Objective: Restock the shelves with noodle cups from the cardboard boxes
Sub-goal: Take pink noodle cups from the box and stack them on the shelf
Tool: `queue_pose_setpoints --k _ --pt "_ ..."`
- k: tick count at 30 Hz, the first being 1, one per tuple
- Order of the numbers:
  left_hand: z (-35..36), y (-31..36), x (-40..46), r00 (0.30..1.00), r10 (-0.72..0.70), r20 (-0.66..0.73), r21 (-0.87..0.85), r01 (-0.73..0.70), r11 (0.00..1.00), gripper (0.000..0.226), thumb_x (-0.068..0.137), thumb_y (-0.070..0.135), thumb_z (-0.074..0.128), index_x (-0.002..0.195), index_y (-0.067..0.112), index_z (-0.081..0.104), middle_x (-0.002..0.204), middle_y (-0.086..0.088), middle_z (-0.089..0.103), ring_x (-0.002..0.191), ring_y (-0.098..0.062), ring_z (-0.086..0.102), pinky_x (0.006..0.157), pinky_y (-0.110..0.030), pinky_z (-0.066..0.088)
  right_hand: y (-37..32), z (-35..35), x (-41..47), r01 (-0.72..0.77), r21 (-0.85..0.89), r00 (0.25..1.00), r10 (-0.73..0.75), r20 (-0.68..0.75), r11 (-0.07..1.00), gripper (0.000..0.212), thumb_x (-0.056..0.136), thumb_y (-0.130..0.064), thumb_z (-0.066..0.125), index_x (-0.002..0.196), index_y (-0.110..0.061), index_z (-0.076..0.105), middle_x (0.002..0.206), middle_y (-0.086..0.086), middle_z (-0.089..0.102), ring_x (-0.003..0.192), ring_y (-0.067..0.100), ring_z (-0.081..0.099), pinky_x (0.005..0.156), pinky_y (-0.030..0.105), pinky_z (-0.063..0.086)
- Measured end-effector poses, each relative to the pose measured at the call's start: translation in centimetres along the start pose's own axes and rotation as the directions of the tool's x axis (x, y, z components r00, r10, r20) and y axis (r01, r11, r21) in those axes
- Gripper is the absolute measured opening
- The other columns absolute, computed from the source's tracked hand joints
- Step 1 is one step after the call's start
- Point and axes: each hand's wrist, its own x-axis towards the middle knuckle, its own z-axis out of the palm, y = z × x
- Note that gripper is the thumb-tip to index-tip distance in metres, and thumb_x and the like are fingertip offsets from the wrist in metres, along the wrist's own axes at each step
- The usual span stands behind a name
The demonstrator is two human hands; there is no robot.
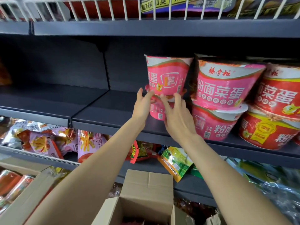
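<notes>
Step in hand: stacking. Both hands are working at the upper pink noodle cup (167, 75), which is sitting on top of a lower pink cup (156, 109) on the dark shelf (103, 114).

The left hand (142, 104) is reaching in from the left, fingers (150, 95) spread fairly wide and nearly straight, tips touching the upper cup's base. The right hand (177, 116) is doing the same from the right, fingers straight and splayed, tips at the cup's bottom edge. Neither hand is curling round the cup; they are steadying it, by my reading.

Just beside, to the right, a second pink stack (225, 88) and a red stack (279, 101) are standing two high.

The open cardboard box (146, 189) is waiting below, between the forearms; its contents are barely showing.

Next move, judged: checking the upper cup is sitting square, then reaching down to the box for another cup and filling the bare shelf space to the left.
</notes>
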Motion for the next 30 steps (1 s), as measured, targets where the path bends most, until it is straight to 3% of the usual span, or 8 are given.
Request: queue_pose_setpoints --k 4,7,10,14,19,24,27,30 --pt "2.0 0.4 1.8 0.976 0.022 0.218 0.083 -0.041 0.996 0.045 0.099 0.031 0.044 0.143 0.025 0.036 0.117 0.009 0.059 0.085 0.008 0.058 0.063 -0.002 0.045 1.2 2.7 3.0 -0.145 -0.016 0.98 0.146 0.138 0.989 0.062 0.1 -0.011 0.037 0.149 0.003 0.003 0.156 0.024 0.004 0.141 0.035 0.021 0.114 0.038 0.024" --pt "1.7 0.7 2.9 0.964 0.027 0.266 0.3 -0.109 0.948 0.051 0.098 0.034 0.043 0.147 0.028 0.029 0.133 -0.001 0.055 0.104 -0.011 0.059 0.077 -0.013 0.047 1.8 3.6 3.9 -0.127 -0.057 0.965 0.136 0.224 0.99 0.061 0.095 -0.008 0.042 0.147 0.009 0.014 0.154 0.03 -0.003 0.143 0.041 0.01 0.118 0.042 0.017" --pt "-0.5 -0.3 1.4 0.932 0.288 0.221 0.544 -0.362 0.757 0.043 0.094 0.025 0.044 0.137 0.018 0.049 0.135 -0.005 0.056 0.122 -0.019 0.051 0.095 -0.021 0.038 0.2 2.7 1.0 -0.083 0.045 0.963 0.069 0.262 0.995 0.05 0.088 0.0 0.049 0.137 0.003 0.041 0.148 0.024 0.025 0.134 0.04 0.027 0.106 0.045 0.035" --pt "-5.3 -5.3 -7.3 0.867 0.487 0.105 0.461 -0.476 0.749 0.036 0.09 0.016 0.047 0.125 0.017 0.057 0.119 0.008 0.062 0.113 -0.009 0.055 0.097 -0.023 0.042 -3.2 3.9 -7.6 0.024 0.288 1.0 -0.018 -0.021 0.957 0.038 0.081 -0.002 0.055 0.119 -0.004 0.062 0.127 0.018 0.057 0.12 0.038 0.048 0.101 0.05 0.041" --pt "-13.9 -16.9 -17.8 0.969 0.245 0.033 0.602 -0.215 0.769 0.039 0.083 0.028 0.055 0.121 0.019 0.058 0.108 0.01 0.061 0.101 -0.015 0.058 0.089 -0.04 0.047 -7.1 6.0 -18.5 0.005 0.424 0.992 0.049 -0.117 0.906 0.029 0.086 -0.004 0.05 0.109 -0.008 0.066 0.125 0.01 0.059 0.12 0.029 0.048 0.104 0.04 0.038" --pt "-16.8 -27.3 -22.6 0.949 -0.31 -0.047 0.795 0.224 0.564 0.068 0.081 0.05 0.066 0.135 0.015 0.045 0.13 -0.01 0.052 0.117 -0.028 0.051 0.095 -0.041 0.043 -10.5 12.8 -27.2 -0.308 0.392 0.877 0.099 0.47 0.867 0.032 0.09 -0.018 0.056 0.122 -0.018 0.059 0.121 -0.002 0.06 0.109 0.019 0.057 0.09 0.029 0.039" --pt "-16.2 -30.3 -22.9 0.923 -0.371 -0.1 0.853 0.272 0.445 0.06 0.088 0.046 0.058 0.138 0.016 0.042 0.134 -0.016 0.046 0.122 -0.035 0.042 0.1 -0.041 0.034 -11.6 17.9 -29.6 -0.244 0.311 0.743 -0.029 0.669 0.919 0.048 0.088 -0.019 0.06 0.134 -0.017 0.049 0.131 0.0 0.051 0.122 0.022 0.047 0.098 0.032 0.038" --pt "-15.8 -32.3 -23.2 0.963 -0.247 -0.106 0.833 0.221 0.507 0.038 0.095 0.026 0.051 0.131 0.013 0.049 0.126 -0.017 0.049 0.111 -0.038 0.046 0.092 -0.042 0.037 -12.8 22.1 -29.9 -0.118 0.246 0.633 -0.118 0.765 0.962 0.057 0.085 -0.016 0.062 0.138 -0.014 0.042 0.138 0.004 0.044 0.128 0.023 0.038 0.103 0.034 0.035"
